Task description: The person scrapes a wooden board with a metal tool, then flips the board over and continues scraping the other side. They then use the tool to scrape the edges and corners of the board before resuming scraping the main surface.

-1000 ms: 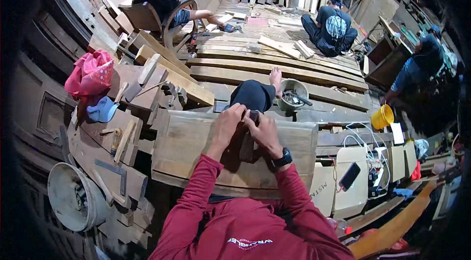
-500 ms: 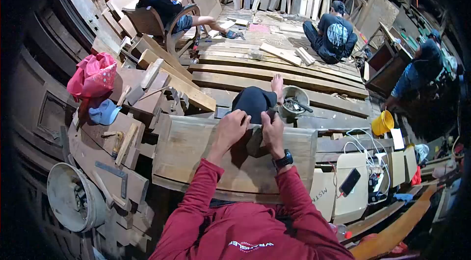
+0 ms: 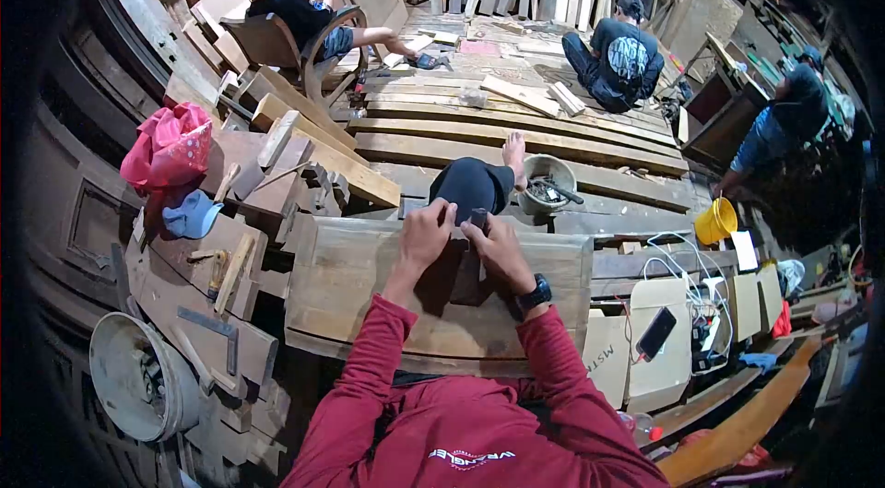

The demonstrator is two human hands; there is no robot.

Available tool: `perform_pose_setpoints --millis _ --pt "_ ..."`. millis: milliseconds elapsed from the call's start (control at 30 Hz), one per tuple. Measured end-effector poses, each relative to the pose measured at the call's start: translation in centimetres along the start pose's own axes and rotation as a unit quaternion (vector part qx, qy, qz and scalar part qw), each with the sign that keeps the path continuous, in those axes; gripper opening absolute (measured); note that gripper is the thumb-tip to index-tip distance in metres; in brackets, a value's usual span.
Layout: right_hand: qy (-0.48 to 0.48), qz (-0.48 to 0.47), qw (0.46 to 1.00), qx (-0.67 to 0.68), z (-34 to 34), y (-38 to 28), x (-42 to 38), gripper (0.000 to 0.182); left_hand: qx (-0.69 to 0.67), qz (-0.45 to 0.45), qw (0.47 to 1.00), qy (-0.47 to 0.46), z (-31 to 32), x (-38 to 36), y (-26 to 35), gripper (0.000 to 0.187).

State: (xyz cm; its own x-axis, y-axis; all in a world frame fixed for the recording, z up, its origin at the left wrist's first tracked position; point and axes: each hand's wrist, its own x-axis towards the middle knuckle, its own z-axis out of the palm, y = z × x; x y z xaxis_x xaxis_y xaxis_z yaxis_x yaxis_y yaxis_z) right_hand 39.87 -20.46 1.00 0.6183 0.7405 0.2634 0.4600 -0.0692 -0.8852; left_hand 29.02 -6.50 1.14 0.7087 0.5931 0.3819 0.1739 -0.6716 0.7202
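A wooden panel (image 3: 350,299) with a raised frame lies across in front of me. Over its middle my right hand (image 3: 500,251), with a watch on the wrist, is closed round a dark brown, flat-looking piece (image 3: 472,283). A dark end (image 3: 479,217) sticks up past that hand's thumb. Close beside it, on the left, my left hand (image 3: 426,235) has its fingers pinched together near the far edge of the panel. I cannot tell what lies in the left fingertips. A dark-clothed knee (image 3: 468,184) shows just beyond the hands.
On the left bench are a metal square (image 3: 207,320), a brush (image 3: 219,269) and a blue cap (image 3: 193,212), with a white bucket (image 3: 184,387) below. At right lie a phone (image 3: 656,334) and cables on cardboard. Beyond, several people sit among planks; one reaches toward a yellow bucket (image 3: 716,223).
My right hand has moved left and slightly nearer, closing the gap to my left hand. The dark piece has moved left with it. My left hand has shifted slightly left.
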Motion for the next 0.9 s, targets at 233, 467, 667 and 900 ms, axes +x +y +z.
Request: perform_pose_setpoints --millis 233,467,667,900 --pt "0.068 0.043 0.997 0.006 0.6 0.1 -0.1 0.032 0.145 -0.03 0.976 0.161 -2.5 0.5 -1.4 0.028" --pt "-0.032 0.06 0.997 0.035 0.0 -0.2 1.1 0.029 0.285 -0.149 0.946 -0.041 -2.4 0.5 -1.2 0.058" --pt "-0.139 -0.014 0.969 -0.205 0.2 -1.8 -0.1 0.035 0.28 -0.115 0.951 -0.06 -2.2 0.4 -1.9 0.056" --pt "0.035 -0.038 0.997 -0.061 1.4 -1.7 1.0 0.034 0.297 -0.131 0.944 -0.063 -2.0 0.4 -2.1 0.057"
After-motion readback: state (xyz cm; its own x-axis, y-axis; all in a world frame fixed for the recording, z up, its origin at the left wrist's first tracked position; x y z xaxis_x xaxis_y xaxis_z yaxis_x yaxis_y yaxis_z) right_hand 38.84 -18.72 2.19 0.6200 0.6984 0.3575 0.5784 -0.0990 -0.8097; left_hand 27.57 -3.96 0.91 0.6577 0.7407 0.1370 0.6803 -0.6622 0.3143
